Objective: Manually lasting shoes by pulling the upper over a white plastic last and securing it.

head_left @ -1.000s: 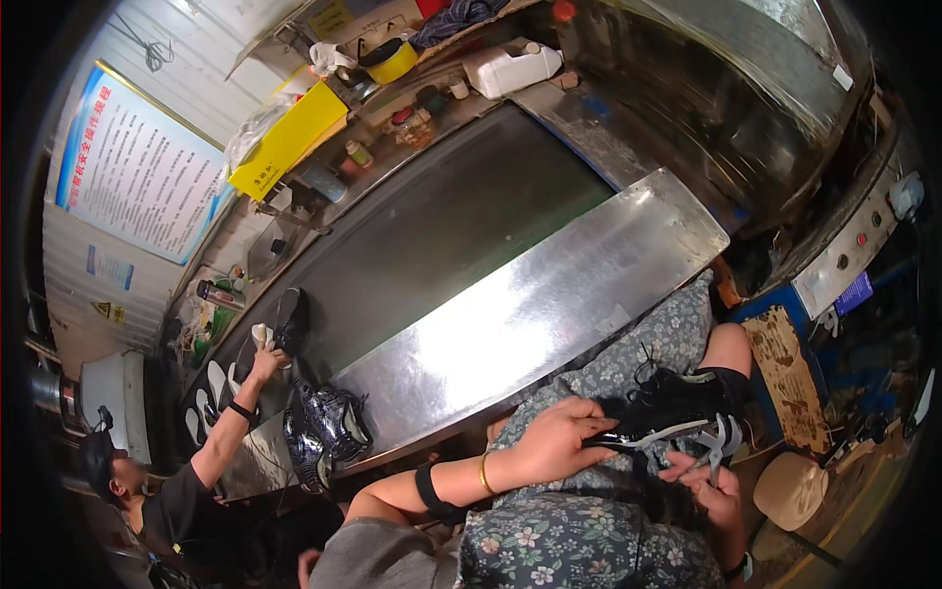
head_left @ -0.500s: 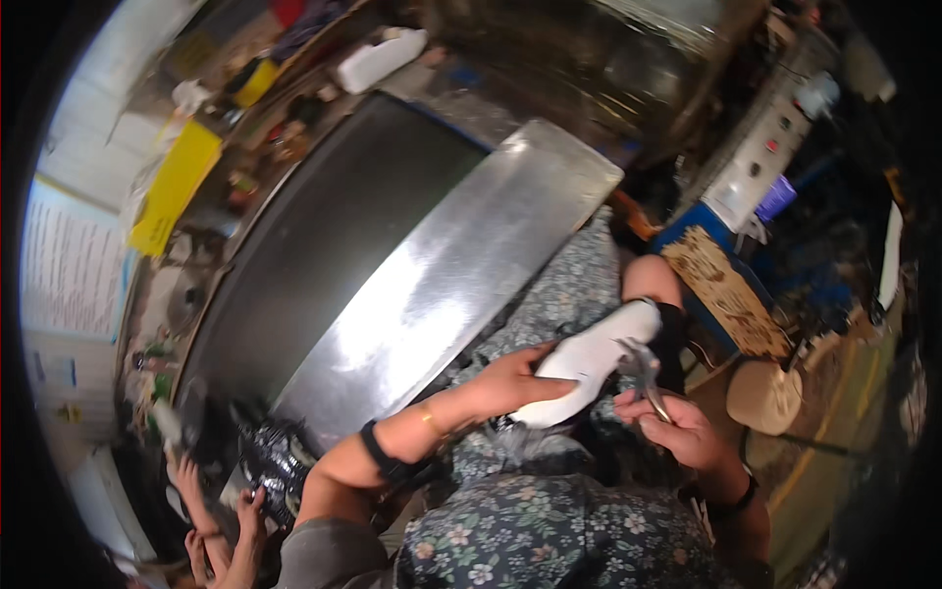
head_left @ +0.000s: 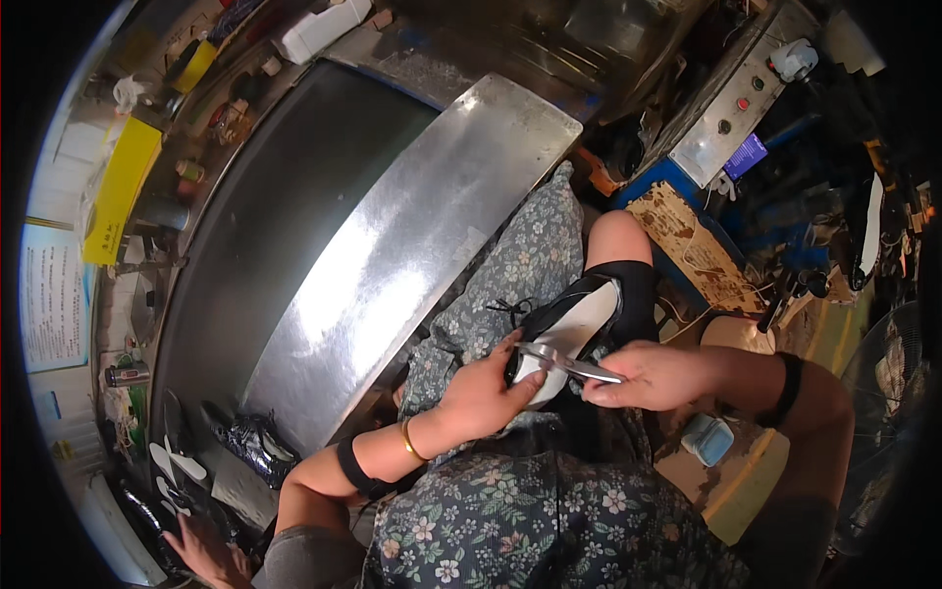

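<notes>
A dark shoe lies across my lap with its white insole side (head_left: 586,319) facing up; dark upper material shows along its edges. My left hand (head_left: 481,395) grips the near end, thumb on the white surface and fingers curled round the far-left side. In my right hand (head_left: 643,377) are the handles of metal pincers (head_left: 561,361), fingers closed round them. The jaws reach leftward over the near part of the shoe, close to my left fingertips. Whether they bite on the upper's edge cannot be made out.
A shiny metal plate (head_left: 392,255) runs beside a dark belt (head_left: 285,187) at my left. Another person's hand (head_left: 206,552) is at lower left, near several dark shoes. A control panel (head_left: 734,116) stands at far right; a light-blue block (head_left: 707,438) lies right of my lap.
The pincers have swung from the shoe's right edge to lie across its near part, close to my left hand. My right forearm now angles out to the right. The whole view has shifted.
</notes>
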